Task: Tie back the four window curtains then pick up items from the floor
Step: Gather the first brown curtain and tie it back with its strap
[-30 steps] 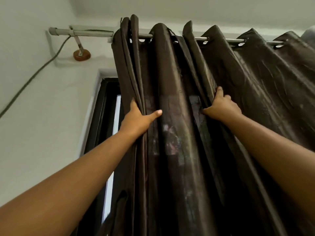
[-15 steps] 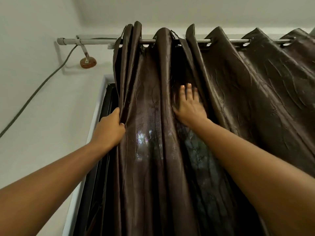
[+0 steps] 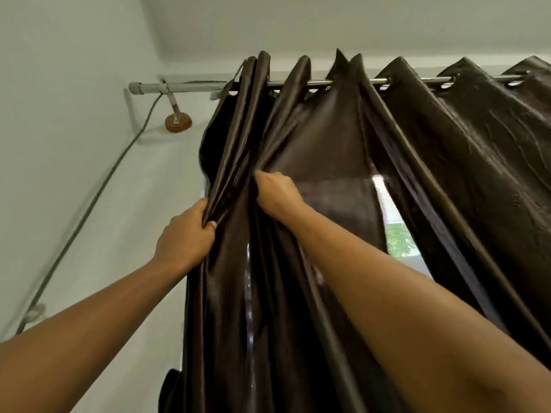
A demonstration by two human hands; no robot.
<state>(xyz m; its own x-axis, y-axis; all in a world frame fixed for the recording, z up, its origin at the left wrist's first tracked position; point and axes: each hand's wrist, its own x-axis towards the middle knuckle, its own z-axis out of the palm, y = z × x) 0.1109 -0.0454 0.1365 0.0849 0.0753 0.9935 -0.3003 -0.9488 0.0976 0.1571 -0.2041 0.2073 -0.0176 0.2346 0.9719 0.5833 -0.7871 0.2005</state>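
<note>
Head view, looking up the wall: the dark brown curtain [image 3: 328, 144] hangs by its eyelets from the rod [image 3: 351, 82]. Its left part is bunched into tight pleats and the rest spreads away to the right. My left hand [image 3: 185, 236] is closed on the outermost bundle of folds at the left edge, thumb on the near face, fingers wrapped behind. My right hand [image 3: 277, 193] sits just to the right and a little higher, knuckles toward me, fingers curled into the next pleat and pinching it. The two hands are near each other, with a fold or two between them. Right of my right forearm, a slit of window [image 3: 393, 234] shows daylight and greenery where the cloth parts.

Handling, as I judge it: the fabric is satiny, soft and limp, so it should gather easily but probably slide through a loose grip. A long drop like this likely has some weight. Nothing looks fragile, though the eyelets and the bracket [image 3: 178, 122] could suffer if I yank downward. The best hold is round the whole gathered bundle, well below the rod, squeezing the folds together rather than pinching one layer. I see no tie-back from here.
</note>
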